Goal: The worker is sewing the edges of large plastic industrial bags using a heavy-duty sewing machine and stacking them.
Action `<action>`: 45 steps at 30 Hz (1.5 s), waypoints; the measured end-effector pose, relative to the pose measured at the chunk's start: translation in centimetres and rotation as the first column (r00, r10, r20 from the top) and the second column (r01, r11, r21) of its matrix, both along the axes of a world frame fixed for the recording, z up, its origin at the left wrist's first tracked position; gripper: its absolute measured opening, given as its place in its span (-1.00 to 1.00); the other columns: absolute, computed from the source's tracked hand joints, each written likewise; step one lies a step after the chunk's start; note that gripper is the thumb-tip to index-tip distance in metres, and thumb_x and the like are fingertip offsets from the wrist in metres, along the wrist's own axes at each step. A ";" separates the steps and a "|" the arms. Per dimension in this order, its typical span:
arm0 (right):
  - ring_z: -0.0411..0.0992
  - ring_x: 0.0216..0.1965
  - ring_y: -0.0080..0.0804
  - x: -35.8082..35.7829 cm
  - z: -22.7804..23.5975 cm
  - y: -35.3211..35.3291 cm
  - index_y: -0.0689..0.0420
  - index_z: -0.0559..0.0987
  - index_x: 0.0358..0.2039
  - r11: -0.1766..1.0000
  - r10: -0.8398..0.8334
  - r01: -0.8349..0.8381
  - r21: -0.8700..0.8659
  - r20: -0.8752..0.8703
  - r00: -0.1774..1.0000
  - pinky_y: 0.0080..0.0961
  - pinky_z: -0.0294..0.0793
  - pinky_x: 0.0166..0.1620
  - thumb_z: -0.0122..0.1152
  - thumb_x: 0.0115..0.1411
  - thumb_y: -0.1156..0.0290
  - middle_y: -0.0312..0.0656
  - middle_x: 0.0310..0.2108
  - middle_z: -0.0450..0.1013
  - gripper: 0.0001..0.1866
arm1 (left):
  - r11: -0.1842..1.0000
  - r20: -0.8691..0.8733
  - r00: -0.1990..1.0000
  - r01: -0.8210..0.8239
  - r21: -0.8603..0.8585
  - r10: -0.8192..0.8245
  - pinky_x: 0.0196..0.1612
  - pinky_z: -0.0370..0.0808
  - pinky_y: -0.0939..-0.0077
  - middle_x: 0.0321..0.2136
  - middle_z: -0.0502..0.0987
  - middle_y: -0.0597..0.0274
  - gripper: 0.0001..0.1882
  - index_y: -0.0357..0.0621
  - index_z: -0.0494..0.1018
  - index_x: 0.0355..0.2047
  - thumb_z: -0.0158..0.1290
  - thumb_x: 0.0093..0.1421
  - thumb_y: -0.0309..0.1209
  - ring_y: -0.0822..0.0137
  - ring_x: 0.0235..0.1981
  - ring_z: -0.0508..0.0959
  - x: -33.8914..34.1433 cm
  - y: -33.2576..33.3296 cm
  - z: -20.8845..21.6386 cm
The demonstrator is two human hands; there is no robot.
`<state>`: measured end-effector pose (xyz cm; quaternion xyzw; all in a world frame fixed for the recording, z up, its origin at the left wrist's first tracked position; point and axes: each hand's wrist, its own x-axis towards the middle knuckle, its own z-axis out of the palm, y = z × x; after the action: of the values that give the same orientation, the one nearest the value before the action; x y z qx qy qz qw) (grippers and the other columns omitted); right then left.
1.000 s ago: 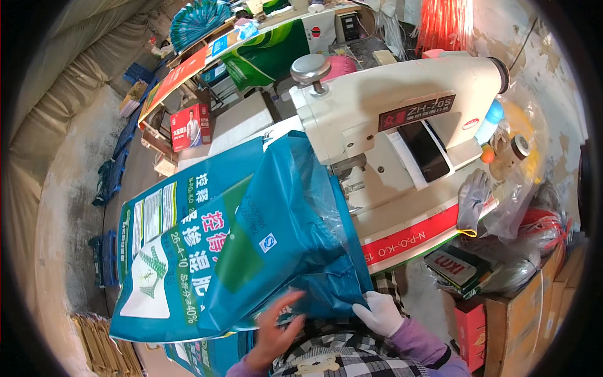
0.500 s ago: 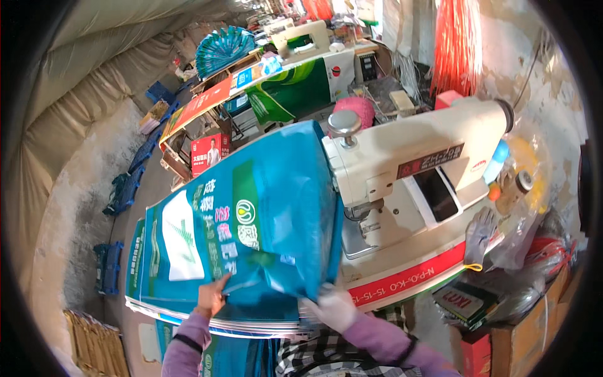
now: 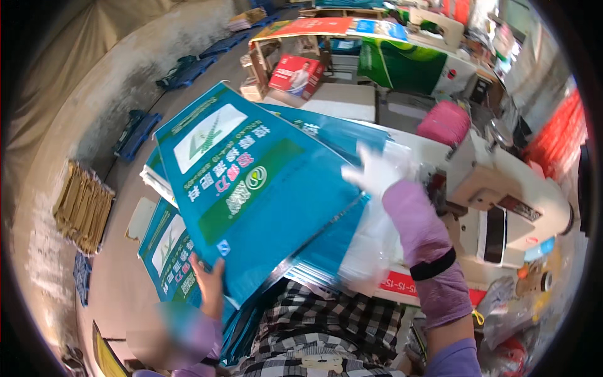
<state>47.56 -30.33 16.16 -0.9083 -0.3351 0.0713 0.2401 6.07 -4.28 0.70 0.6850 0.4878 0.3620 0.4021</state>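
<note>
A large blue printed sack (image 3: 270,188), flat and tilted, lies across my lap side, over other blue sacks. My left hand (image 3: 210,286) grips its near-left edge. My right hand (image 3: 374,173), in a white glove and slightly blurred, has its fingers spread at the sack's right edge, apparently holding nothing. Below the left side of this sack lies another blue sack (image 3: 164,245) with the same print. A clear plastic liner (image 3: 370,245) hangs crumpled beside the stack on the right. The cream sewing machine (image 3: 502,188) stands to the right of my right hand.
Bundled brown sacks (image 3: 85,207) lie on the floor at left, with blue bundles (image 3: 135,135) along the wall. A red box (image 3: 295,76) and a pink bundle (image 3: 445,122) are farther back. A glove (image 3: 496,292) and plastic bags sit by the machine.
The upper blue sack has come away from the machine and swung leftward, turned at an angle. My right hand has moved up and opened. The view has shifted too.
</note>
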 end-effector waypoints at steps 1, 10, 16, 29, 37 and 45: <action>0.38 0.11 0.20 -2.4 -1.3 1.7 0.14 0.22 0.32 0.973 0.078 -0.104 -0.208 -0.129 0.989 -0.02 0.36 0.15 0.03 0.23 -0.15 0.17 0.10 0.41 -0.20 | 1.000 0.022 1.000 -0.021 -0.008 0.021 0.16 0.36 0.25 0.19 0.30 -0.03 -0.27 -0.24 0.03 0.34 0.13 0.25 -0.39 0.17 0.15 0.37 -2.2 -2.4 -0.5; 0.55 -0.38 0.00 -9.7 -10.8 5.1 -0.12 0.57 0.05 0.790 0.203 -0.294 0.538 0.223 0.953 -0.13 0.51 -0.27 -0.01 0.22 0.48 -0.02 -0.38 0.58 -0.58 | 0.919 0.510 0.803 -0.111 -0.378 0.307 0.03 0.52 0.31 -0.02 0.52 0.10 -0.59 -0.27 0.29 0.20 -0.06 0.37 -0.46 0.28 -0.06 0.54 -8.4 -3.4 11.9; 0.56 -0.44 -0.07 -26.4 -9.0 16.9 -0.05 0.57 -0.10 0.815 0.541 -0.558 0.157 0.136 0.830 -0.17 0.56 -0.33 0.02 0.23 0.42 -0.17 -0.48 0.52 -0.74 | 0.842 0.481 0.695 -0.389 -0.374 0.535 -0.02 0.55 0.35 -0.16 0.55 0.18 -0.72 -0.21 0.39 0.05 -0.09 0.38 -0.41 0.28 -0.14 0.57 -27.7 -6.9 12.4; 0.38 0.09 0.19 -28.7 -33.5 10.6 0.14 0.52 0.09 0.900 0.171 -0.082 0.428 -0.174 0.970 -0.06 0.34 0.16 0.03 0.32 0.28 0.11 0.07 0.45 -0.62 | 0.738 -0.350 0.794 -0.599 -0.310 0.497 0.01 0.43 0.24 -0.07 0.47 0.06 -0.49 -0.21 0.27 0.13 0.10 0.16 -0.54 0.15 -0.09 0.48 -27.8 -9.2 -5.5; 0.48 -0.06 -0.02 -31.6 -18.6 3.0 0.10 0.56 -0.01 0.760 0.631 -0.574 0.304 -0.135 0.764 -0.17 0.47 -0.05 0.08 0.20 0.34 0.09 -0.16 0.51 -0.65 | 0.318 -0.420 0.298 0.948 0.023 -0.857 0.03 0.44 0.23 -0.10 0.50 0.09 -0.60 -0.07 0.53 -0.08 0.23 0.00 -0.53 -0.02 -0.04 0.47 7.7 -13.9 11.3; 0.56 -0.16 -0.18 -22.7 -9.0 -10.3 0.10 0.61 -0.07 0.862 0.340 -0.204 0.464 -0.230 0.912 -0.30 0.53 -0.06 0.16 0.23 0.28 -0.07 -0.19 0.57 -0.70 | 0.414 -0.083 0.406 0.897 -0.156 -0.910 -0.22 0.51 0.52 -0.44 0.57 0.20 -0.68 -0.20 0.46 -0.19 0.25 0.03 -0.61 0.33 -0.33 0.60 25.7 -18.7 1.9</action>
<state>24.81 -40.61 7.15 -0.7534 -0.4274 0.1680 0.4706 31.77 -22.96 2.57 0.8474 0.0857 0.0121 0.5238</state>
